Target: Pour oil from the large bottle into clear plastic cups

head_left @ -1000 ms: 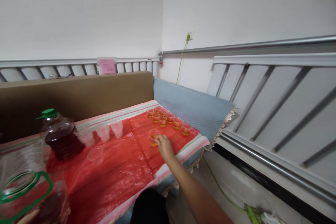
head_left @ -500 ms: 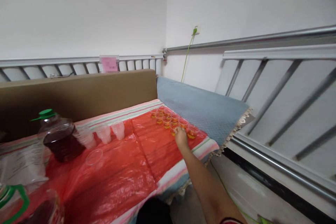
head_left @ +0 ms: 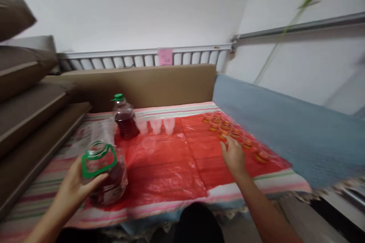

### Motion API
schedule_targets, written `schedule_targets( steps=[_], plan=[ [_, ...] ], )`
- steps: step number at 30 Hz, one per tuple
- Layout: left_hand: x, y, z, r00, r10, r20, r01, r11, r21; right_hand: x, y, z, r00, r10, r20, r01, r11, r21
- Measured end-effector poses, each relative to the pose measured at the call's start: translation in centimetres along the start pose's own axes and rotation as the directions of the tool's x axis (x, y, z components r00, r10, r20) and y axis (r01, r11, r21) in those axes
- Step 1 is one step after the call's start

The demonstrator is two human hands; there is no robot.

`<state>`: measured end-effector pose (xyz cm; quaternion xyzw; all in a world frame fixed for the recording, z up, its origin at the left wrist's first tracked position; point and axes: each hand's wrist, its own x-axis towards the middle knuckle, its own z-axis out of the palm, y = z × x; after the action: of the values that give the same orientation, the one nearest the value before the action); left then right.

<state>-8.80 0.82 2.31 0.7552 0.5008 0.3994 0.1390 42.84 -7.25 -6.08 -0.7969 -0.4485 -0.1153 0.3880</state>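
Observation:
My left hand (head_left: 81,184) is wrapped round the near side of a large clear jug (head_left: 112,188) of dark red liquid with a green handle ring and an uncapped mouth. At the right, my right hand (head_left: 234,153) has its fingers apart at the near edge of a group of small clear cups (head_left: 248,140) with amber liquid; nothing shows in it. These cups stand on a red plastic sheet (head_left: 168,167). A second jug (head_left: 127,123) with a green cap stands farther back, beside stacks of nested clear cups (head_left: 156,124).
A single clear cup or lid (head_left: 148,143) lies on the sheet. A clear plastic bag (head_left: 99,131) is by the jugs. Brown cushions (head_left: 31,110) are piled at the left; a brown backrest (head_left: 171,85) and blue cover (head_left: 273,117) bound the sheet.
The view has swung left. My left hand has come into view at the near jug. My right hand has opened and moved slightly off the cup it was touching.

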Motion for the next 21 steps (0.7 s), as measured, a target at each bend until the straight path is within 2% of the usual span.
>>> schedule_targets(
  steps=[2,5,7,10,12,14,21],
  plan=[
    [-0.1,-0.5,-0.2,1.000,-0.015,0.001,0.015,1.000,-0.014,-1.3,-4.5,2.3,0.981,-0.125,0.152,0.095,0.978,0.188],
    [-0.2,-0.1,0.0,0.999,-0.035,-0.024,0.034,0.999,-0.016,-3.9,-12.3,6.3,0.880,-0.296,0.372,0.155,0.919,0.363],
    [-0.3,0.4,0.0,0.999,-0.035,-0.035,0.034,0.999,-0.022,-5.3,-17.0,8.7,0.826,-0.360,0.434,0.201,0.907,0.370],
    [-0.4,0.8,-0.1,0.999,-0.013,-0.034,0.012,1.000,-0.019,-6.2,-21.6,11.5,0.791,-0.314,0.526,0.208,0.945,0.252],
    [-0.4,0.7,-0.1,1.000,0.010,-0.027,-0.010,1.000,-0.004,-6.4,-22.9,12.3,0.774,-0.291,0.562,0.202,0.955,0.216],
    [-0.4,0.6,-0.1,0.999,0.029,-0.022,-0.029,1.000,0.007,-6.5,-23.1,12.2,0.764,-0.285,0.579,0.202,0.958,0.205],
    [-0.4,0.7,0.2,0.997,0.081,-0.017,-0.081,0.997,0.007,-8.3,-20.5,7.7,0.757,-0.248,0.605,0.215,0.968,0.128]
  ],
)
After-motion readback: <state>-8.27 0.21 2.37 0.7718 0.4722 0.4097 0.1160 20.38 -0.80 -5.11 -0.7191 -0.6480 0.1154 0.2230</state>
